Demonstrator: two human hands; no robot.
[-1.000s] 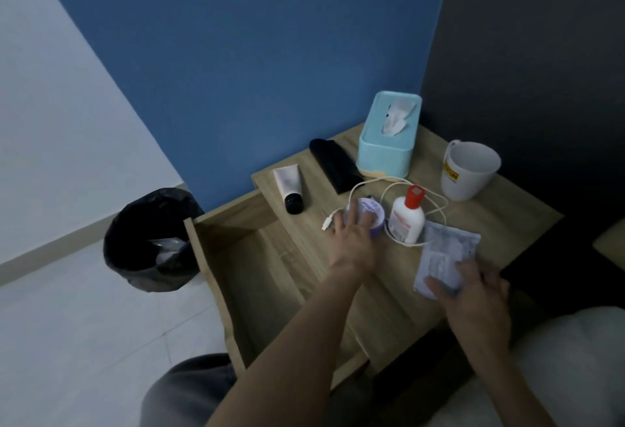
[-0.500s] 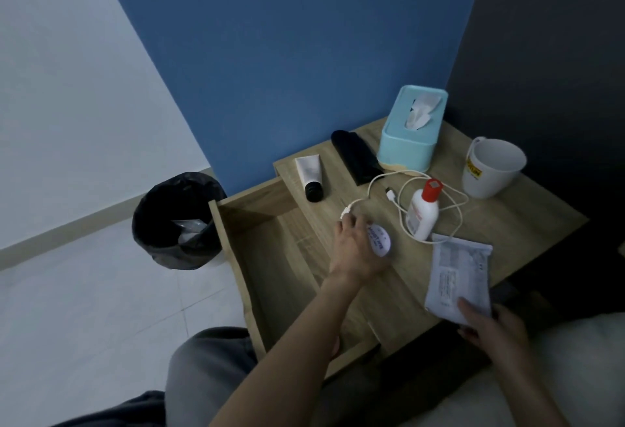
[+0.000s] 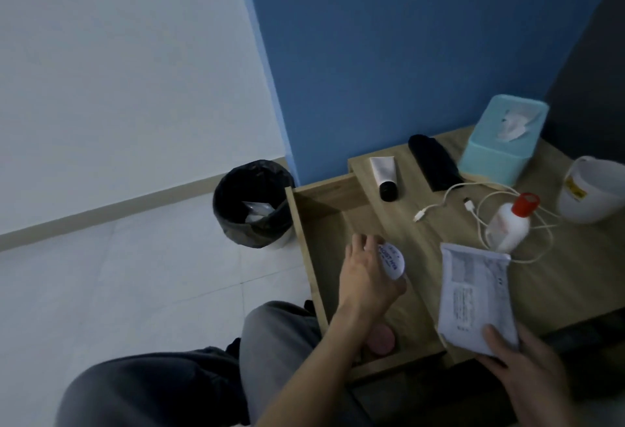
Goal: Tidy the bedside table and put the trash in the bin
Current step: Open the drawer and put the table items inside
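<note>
My left hand [image 3: 363, 277] grips a small round white jar [image 3: 391, 260] with blue lettering and holds it over the open drawer [image 3: 318, 247] of the bedside table [image 3: 575, 277]. A white printed packet [image 3: 473, 294] is pinched at its lower corner by my right hand [image 3: 521, 359], lifted above the table's front edge. The black-lined bin [image 3: 252, 203] stands on the floor left of the drawer, with some clear wrapping inside. On the tabletop lie a white tube with a black cap [image 3: 384, 174], a white cable [image 3: 473, 206] and a white bottle with a red cap [image 3: 510, 223].
At the back of the table stand a teal tissue box [image 3: 504, 142], a black case [image 3: 434, 162] and a white mug [image 3: 592, 189]. A pink round lid [image 3: 382, 338] lies in the drawer's near corner. My knee in grey trousers [image 3: 270, 342] is beside the drawer. White floor tiles spread to the left.
My left hand lifted the round jar off the tabletop and carried it left over the open drawer. My right hand raised the packet off the table. The view swung left.
</note>
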